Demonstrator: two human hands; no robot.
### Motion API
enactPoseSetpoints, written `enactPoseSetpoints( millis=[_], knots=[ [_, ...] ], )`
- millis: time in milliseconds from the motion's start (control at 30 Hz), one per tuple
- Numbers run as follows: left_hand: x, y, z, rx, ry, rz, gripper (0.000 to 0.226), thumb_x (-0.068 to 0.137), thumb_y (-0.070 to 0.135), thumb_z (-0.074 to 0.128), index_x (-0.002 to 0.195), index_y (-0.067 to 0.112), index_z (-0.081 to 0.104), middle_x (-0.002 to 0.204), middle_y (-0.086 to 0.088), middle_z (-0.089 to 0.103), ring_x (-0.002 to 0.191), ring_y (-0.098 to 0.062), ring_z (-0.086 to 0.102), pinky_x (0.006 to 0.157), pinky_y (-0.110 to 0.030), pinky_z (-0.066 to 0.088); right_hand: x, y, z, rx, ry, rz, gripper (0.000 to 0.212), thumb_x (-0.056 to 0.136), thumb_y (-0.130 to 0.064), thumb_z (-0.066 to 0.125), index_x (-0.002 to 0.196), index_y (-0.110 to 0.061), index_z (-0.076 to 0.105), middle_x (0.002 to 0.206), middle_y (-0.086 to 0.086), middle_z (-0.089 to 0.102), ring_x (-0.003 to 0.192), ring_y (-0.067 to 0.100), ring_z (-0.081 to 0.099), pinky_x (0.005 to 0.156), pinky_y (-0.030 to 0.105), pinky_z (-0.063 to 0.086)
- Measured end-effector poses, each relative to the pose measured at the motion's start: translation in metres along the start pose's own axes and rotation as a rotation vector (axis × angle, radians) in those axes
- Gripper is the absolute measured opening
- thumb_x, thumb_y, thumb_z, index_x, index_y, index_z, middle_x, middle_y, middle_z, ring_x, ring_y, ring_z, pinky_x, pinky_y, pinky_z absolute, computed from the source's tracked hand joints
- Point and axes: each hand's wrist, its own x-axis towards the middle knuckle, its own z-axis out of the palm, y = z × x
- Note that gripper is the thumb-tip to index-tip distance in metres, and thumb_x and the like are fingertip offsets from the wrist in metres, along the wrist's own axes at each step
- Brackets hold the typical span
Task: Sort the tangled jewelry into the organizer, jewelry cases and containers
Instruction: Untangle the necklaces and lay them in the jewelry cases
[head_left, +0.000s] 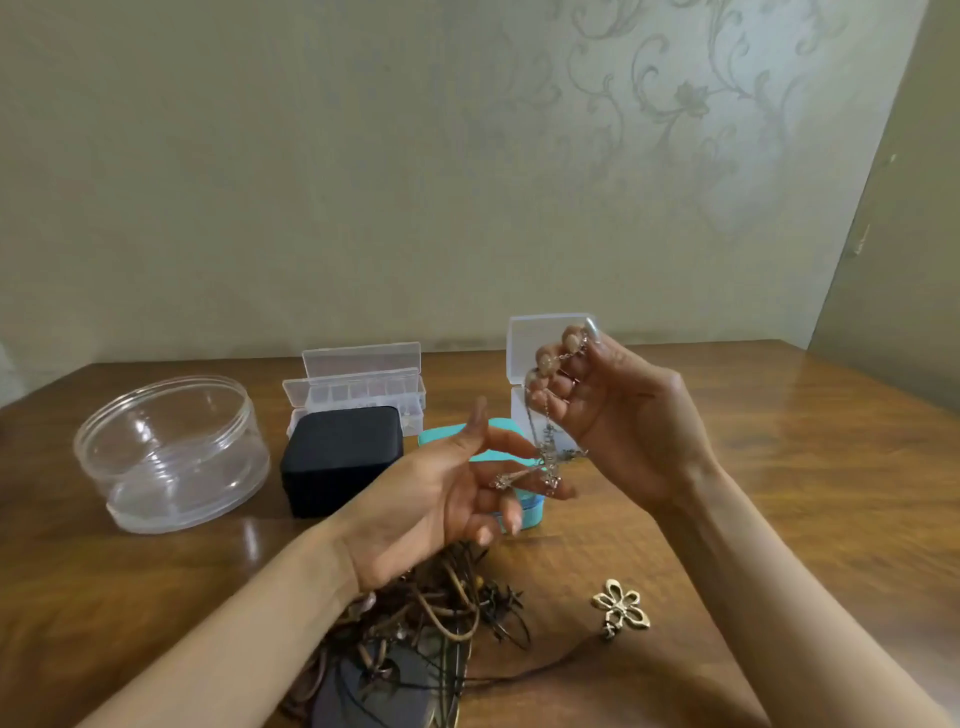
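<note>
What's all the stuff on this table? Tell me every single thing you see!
round tub: one, clear, left on the table
black case: one, black, shut, right of the tub
organizer: one or maybe two, clear, lid up, behind the black case
turquoise case: one, turquoise, partly hidden behind the hands
small box: one, clear, lid up, behind the right hand
chain: one, silvery, hanging from the right hand
cord tangle: one heap, brown, near edge
flower pendant: one, gold, right of the tangle
table: one, brown wood
left hand: touches the chain's lower end
right hand: pinches the chain's top
</note>
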Motion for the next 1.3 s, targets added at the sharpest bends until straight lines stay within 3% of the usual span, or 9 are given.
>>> enactPoseSetpoints(
  millis=[133, 233, 400, 600, 700, 800, 1000, 1133, 1300],
  knots=[
    [-0.003, -0.003, 0.009, 0.072, 0.100, 0.156, 0.013, 0.074, 0.014, 0.062, 0.085, 0.007, 0.064, 0.086, -0.013, 0.071, 0.060, -0.010, 0.062, 0.053, -0.017, 0.051, 0.001, 0.000, 0.001, 0.049, 0.069, 0.015, 0.026, 0.086, -0.015, 0.041, 0.071, -0.012, 0.063, 0.068, 0.005, 0.058, 0.070, 0.019, 0.064, 0.067, 0.027, 0.055],
    [-0.002, -0.002, 0.004, 0.137, 0.248, 0.285, 0.015, 0.074, 0.009, 0.062, 0.089, 0.005, 0.060, 0.087, -0.013, 0.073, 0.067, -0.015, 0.069, 0.059, -0.018, 0.055, 0.001, -0.001, -0.002, 0.127, 0.159, 0.008, 0.019, 0.084, -0.015, 0.044, 0.073, -0.011, 0.060, 0.064, 0.003, 0.052, 0.060, 0.016, 0.058, 0.058, 0.024, 0.052],
    [0.000, 0.002, -0.007, 0.338, 0.498, 0.409, 0.014, 0.085, 0.005, 0.060, 0.097, 0.008, 0.056, 0.084, -0.010, 0.073, 0.072, -0.023, 0.072, 0.058, -0.022, 0.057, 0.003, -0.003, -0.010, 0.130, 0.162, 0.027, 0.010, 0.082, -0.018, 0.050, 0.075, -0.012, 0.054, 0.053, -0.005, 0.031, 0.043, 0.006, 0.030, 0.040, 0.016, 0.030],
    [-0.002, 0.008, -0.012, 0.319, 0.671, 0.583, 0.005, 0.087, 0.006, 0.060, 0.089, 0.011, 0.060, 0.082, -0.009, 0.071, 0.067, -0.018, 0.072, 0.050, -0.018, 0.053, 0.002, -0.001, -0.010, -0.459, 0.244, 0.030, 0.019, 0.083, -0.026, 0.059, 0.078, -0.008, 0.064, 0.045, -0.008, 0.026, 0.039, 0.006, 0.021, 0.039, 0.018, 0.018],
    [-0.004, 0.011, -0.012, 0.316, 0.725, 0.675, 0.005, 0.086, 0.006, 0.061, 0.087, 0.011, 0.060, 0.077, -0.007, 0.070, 0.063, -0.014, 0.070, 0.049, -0.016, 0.051, -0.001, 0.007, 0.000, -0.888, 0.217, 0.094, 0.038, 0.066, -0.039, 0.070, 0.085, -0.006, 0.073, 0.046, -0.007, 0.044, 0.041, 0.005, 0.032, 0.041, 0.017, 0.024],
    [-0.006, 0.011, -0.012, 0.337, 0.749, 0.732, 0.007, 0.086, 0.006, 0.061, 0.086, 0.013, 0.059, 0.069, 0.000, 0.069, 0.059, -0.012, 0.069, 0.049, -0.017, 0.052, -0.002, 0.015, 0.009, -1.106, 0.093, 0.115, 0.024, 0.070, -0.026, 0.075, 0.084, -0.006, 0.075, 0.052, -0.010, 0.059, 0.041, -0.002, 0.043, 0.042, 0.009, 0.029],
    [-0.006, 0.010, -0.012, 0.335, 0.760, 0.731, 0.008, 0.087, 0.006, 0.059, 0.085, 0.013, 0.059, 0.068, 0.002, 0.070, 0.061, -0.013, 0.070, 0.047, -0.016, 0.051, -0.004, 0.007, 0.008, -0.838, 0.151, 0.094, 0.025, 0.067, -0.032, 0.068, 0.071, -0.008, 0.072, 0.046, -0.009, 0.049, 0.044, 0.008, 0.027, 0.042, 0.014, 0.024],
    [-0.005, 0.008, -0.011, 0.405, 0.670, 0.734, 0.011, 0.088, -0.003, 0.056, 0.086, 0.006, 0.062, 0.087, 0.003, 0.072, 0.073, -0.013, 0.072, 0.054, -0.016, 0.053, -0.003, 0.008, 0.005, -0.709, 0.119, 0.051, 0.015, 0.072, -0.023, 0.065, 0.065, -0.011, 0.071, 0.063, -0.002, 0.062, 0.048, 0.007, 0.036, 0.045, 0.015, 0.029],
    [-0.002, 0.001, -0.012, 0.514, 0.628, 0.670, 0.021, 0.091, -0.001, 0.051, 0.086, 0.017, 0.060, 0.084, 0.000, 0.071, 0.079, -0.012, 0.072, 0.063, -0.022, 0.056, -0.003, 0.010, 0.006, -0.720, 0.095, -0.011, 0.017, 0.076, -0.024, 0.063, 0.069, -0.010, 0.070, 0.065, -0.001, 0.064, 0.049, 0.008, 0.036, 0.045, 0.015, 0.031]
  ],
)
